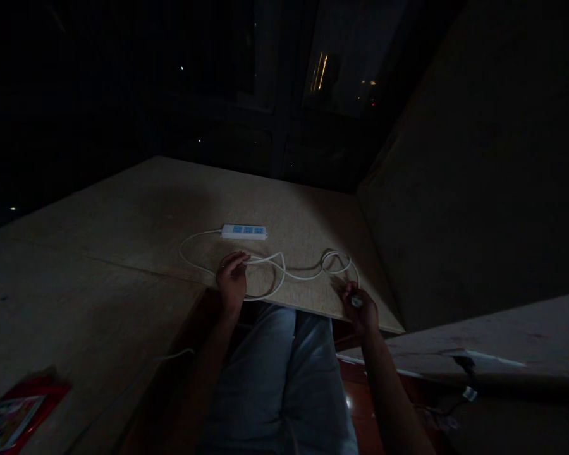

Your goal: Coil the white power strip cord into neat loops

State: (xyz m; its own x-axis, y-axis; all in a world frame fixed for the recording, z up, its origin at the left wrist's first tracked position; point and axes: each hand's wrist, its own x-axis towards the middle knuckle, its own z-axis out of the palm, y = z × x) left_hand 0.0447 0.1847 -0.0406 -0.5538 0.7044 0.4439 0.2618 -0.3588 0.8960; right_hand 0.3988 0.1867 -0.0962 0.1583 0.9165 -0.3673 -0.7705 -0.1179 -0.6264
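A white power strip (244,232) with blue sockets lies on a pale board (171,202). Its white cable (284,273) loops across the board toward me. My left hand (232,278) rests on the cable near the board's front edge, fingers curled on a strand. My right hand (359,308) is closed around the cable's far end, where a small pale piece shows, probably the plug. The room is dim and fine detail is hard to see.
My legs in light trousers (284,379) are below the board's edge. A red package (14,414) lies at the lower left. A dark window (284,95) is behind the board, and a wall panel (478,189) stands at the right.
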